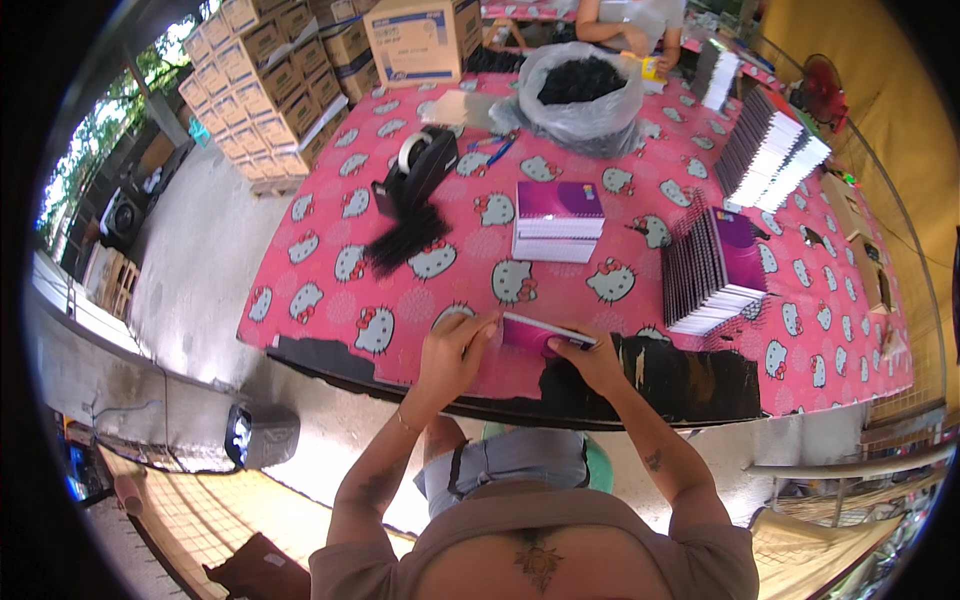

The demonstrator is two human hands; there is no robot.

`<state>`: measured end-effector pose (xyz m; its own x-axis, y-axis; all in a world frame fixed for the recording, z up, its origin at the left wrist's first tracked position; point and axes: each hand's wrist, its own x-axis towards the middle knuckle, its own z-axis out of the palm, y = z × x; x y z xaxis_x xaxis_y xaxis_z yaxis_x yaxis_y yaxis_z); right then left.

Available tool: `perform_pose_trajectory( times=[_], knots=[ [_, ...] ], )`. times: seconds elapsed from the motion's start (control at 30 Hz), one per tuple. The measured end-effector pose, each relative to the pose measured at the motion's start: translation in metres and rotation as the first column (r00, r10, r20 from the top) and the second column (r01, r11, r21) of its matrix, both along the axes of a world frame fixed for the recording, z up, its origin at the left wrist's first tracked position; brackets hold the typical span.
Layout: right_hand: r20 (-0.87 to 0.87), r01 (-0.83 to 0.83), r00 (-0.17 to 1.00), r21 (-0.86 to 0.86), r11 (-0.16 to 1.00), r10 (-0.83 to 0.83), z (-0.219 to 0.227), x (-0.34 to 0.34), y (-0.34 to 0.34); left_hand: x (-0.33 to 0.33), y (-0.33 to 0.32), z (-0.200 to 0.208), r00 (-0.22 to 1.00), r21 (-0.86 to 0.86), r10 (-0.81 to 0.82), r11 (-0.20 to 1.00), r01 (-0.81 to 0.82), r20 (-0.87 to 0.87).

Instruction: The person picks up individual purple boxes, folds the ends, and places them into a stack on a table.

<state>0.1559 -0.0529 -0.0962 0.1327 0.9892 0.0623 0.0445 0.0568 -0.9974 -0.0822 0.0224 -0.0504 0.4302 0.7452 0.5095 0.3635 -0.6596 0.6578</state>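
A purple-covered notebook is held tilted above the near edge of the table. My right hand grips its right end, thumb on the cover. At its left edge my left hand has its fingertips pinched together; what lies between them is too small to make out. Beyond my hands, a stack of purple spiral notebooks rests mid-table. To the right stands a taller stack of spiral notebooks, their black coils facing left.
A black tape dispenser and a bundle of black strands lie at the left. Farther back are blue pens, a plastic bag of black material and a carton. More notebooks stand at right. Another person sits across.
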Motion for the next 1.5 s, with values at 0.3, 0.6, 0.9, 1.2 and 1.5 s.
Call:
perform_pose_trajectory(
  times=[0.3,0.6,0.9,1.2,1.5],
  knots=[
    [-0.02,-0.007,1.0,-0.042,0.999,0.006,0.002,0.0,0.0,0.003,0.007,-0.008,0.997,0.058,0.073,0.996,-0.071,-0.026],
    [-0.003,-0.023,1.0,-0.048,0.999,0.023,0.006,0.001,-0.001,0.005,0.01,-0.006,0.997,0.054,0.04,0.998,-0.043,0.063],
    [-0.04,-0.026,0.999,-0.035,0.999,0.025,0.003,0.001,-0.001,0.007,0.011,-0.008,0.996,0.069,-0.02,0.998,0.014,0.089],
    [0.041,0.0,0.999,-0.065,0.998,0.002,-0.009,0.008,0.004,0.007,0.012,-0.011,0.996,-0.028,-0.043,0.999,0.045,0.079],
    [-0.046,-0.016,0.999,-0.023,1.0,0.015,-0.001,0.001,0.001,0.012,0.01,-0.012,0.997,-0.088,0.023,0.996,-0.016,0.079]
  ],
)
